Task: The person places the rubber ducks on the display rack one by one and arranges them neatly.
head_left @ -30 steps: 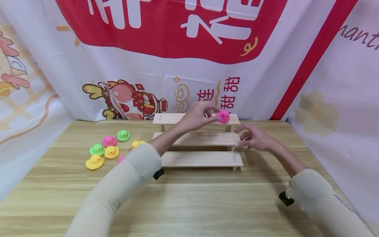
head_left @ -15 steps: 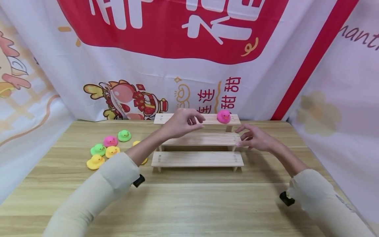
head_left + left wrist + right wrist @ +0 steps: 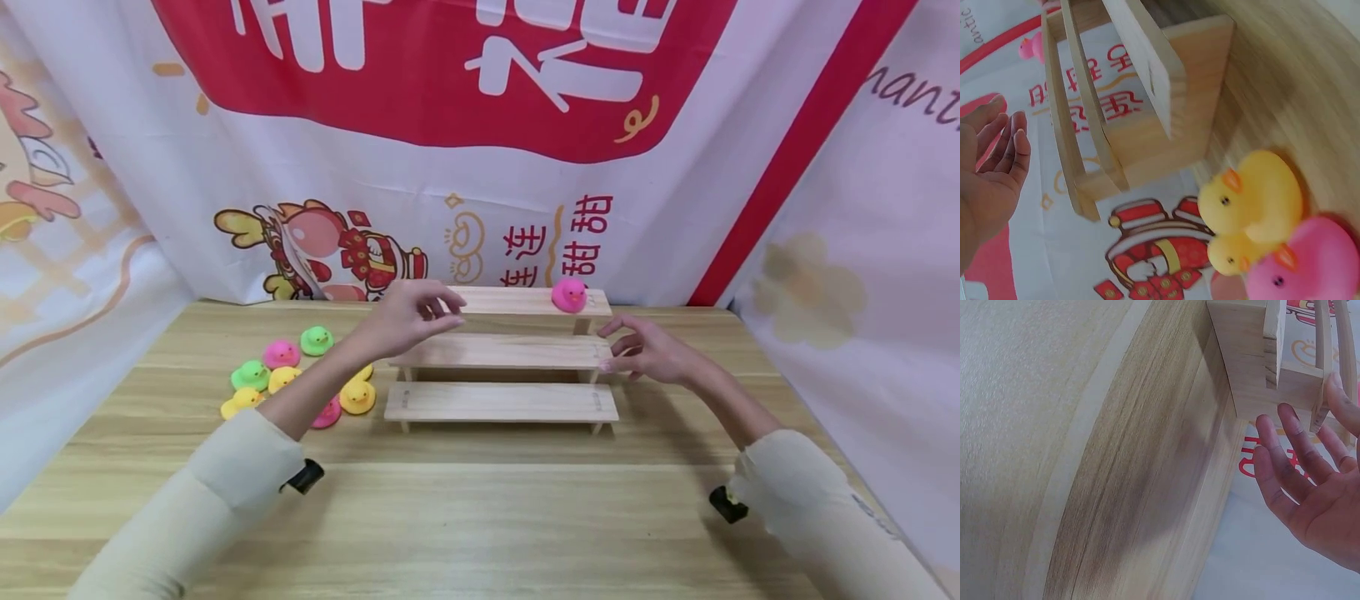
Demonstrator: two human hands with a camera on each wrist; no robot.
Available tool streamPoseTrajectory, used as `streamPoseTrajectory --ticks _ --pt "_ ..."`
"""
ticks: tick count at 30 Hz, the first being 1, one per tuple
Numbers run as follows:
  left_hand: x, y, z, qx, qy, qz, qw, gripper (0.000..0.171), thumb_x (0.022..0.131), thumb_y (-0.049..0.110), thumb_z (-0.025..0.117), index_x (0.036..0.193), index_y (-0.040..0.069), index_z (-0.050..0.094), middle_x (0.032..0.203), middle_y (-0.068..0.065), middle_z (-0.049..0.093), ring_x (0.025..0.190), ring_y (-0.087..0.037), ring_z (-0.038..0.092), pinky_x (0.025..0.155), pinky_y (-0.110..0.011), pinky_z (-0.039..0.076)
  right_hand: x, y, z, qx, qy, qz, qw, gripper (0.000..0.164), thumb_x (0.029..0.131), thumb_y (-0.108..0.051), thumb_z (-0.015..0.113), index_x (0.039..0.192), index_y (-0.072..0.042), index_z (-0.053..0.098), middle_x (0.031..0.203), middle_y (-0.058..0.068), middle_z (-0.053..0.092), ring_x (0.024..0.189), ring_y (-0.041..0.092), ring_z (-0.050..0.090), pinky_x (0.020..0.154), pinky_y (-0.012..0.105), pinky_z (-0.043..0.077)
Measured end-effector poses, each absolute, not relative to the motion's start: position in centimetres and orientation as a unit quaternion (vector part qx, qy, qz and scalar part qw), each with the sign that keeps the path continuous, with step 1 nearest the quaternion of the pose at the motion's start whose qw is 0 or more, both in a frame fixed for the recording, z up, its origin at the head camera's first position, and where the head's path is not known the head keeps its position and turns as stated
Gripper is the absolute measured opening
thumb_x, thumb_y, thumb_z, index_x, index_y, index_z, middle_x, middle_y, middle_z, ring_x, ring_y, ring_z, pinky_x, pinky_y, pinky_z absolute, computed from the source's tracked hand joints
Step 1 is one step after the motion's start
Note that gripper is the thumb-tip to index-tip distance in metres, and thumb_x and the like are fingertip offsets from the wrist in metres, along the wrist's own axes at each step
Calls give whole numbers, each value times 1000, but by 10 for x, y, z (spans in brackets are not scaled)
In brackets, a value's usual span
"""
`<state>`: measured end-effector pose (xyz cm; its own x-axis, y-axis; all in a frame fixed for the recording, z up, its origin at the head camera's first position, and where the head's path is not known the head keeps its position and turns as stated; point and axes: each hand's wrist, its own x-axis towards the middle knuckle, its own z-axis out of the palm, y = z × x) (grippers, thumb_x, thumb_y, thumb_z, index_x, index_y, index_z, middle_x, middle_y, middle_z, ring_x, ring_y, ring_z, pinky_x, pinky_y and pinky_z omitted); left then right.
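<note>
pink duck (image 3: pixel 570 296) stood near the right end of the top shelf (image 3: pixel 506 301)

your left grip (image 3: pixel 415 315) was relaxed, its fingers softly bent and its thumb held apart from them, and it showed in front of the top shelf's left end, well apart from the pink duck. your right grip (image 3: pixel 648 354) was loosely spread beside the right end of the middle shelf (image 3: pixel 517 352); you had its thumb right by that shelf's edge, though whether it touched you could not tell.

the three-tier wooden rack (image 3: pixel 501 403) rested on the tabletop (image 3: pixel 480 508), and to its left lay a loose cluster of two green ducks (image 3: pixel 317 340), two other pink ducks (image 3: pixel 282 354) and four yellow ducks (image 3: pixel 357 397). your left forearm (image 3: pixel 318 382) crossed in front of some of them. pale sleeves (image 3: pixel 247 462) covered your upper forearms, and behind the rack hung a white cloth (image 3: pixel 360 167) printed with a large red panel and a cartoon figure (image 3: pixel 322 250).
</note>
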<state>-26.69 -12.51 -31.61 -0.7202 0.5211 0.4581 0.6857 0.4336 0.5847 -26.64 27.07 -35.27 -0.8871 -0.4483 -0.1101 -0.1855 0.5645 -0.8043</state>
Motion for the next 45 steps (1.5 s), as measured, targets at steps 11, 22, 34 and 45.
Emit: streamPoseTrajectory --ticks 11,22,34,45 --pt "-263 -180 -320 -263 -873 -395 114 18 94 10 77 109 -1 76 96 -13 75 78 -20 67 66 -21 54 -269 269 -348 -180 872 -428 156 52 93 -8 78 133 3 47 101 18 71 89 23 65 72 49 59" --pt "-263 -235 -338 -198 -901 -365 127 19 95 11 77 109 -1 76 99 -15 75 78 -22 67 64 -20 54 -268 266 -346 -175 877 -418 158 54 93 -12 78 135 2 47 108 21 71 94 25 66 75 49 60" --pt "-277 -275 -349 -128 -938 -313 70 27 96 10 75 114 -9 72 108 -27 72 91 -35 68 70 -25 56 -266 268 -347 -178 879 -415 153 53 94 -11 78 135 3 47 112 24 70 100 30 67 75 49 60" --pt "-293 -291 -361 -86 -965 -246 -24 45 93 12 77 127 -14 63 125 -37 61 113 -49 59 94 -61 52 -264 268 -350 -175 872 -429 158 53 94 -9 77 135 3 47 108 24 71 94 25 67 74 49 60"
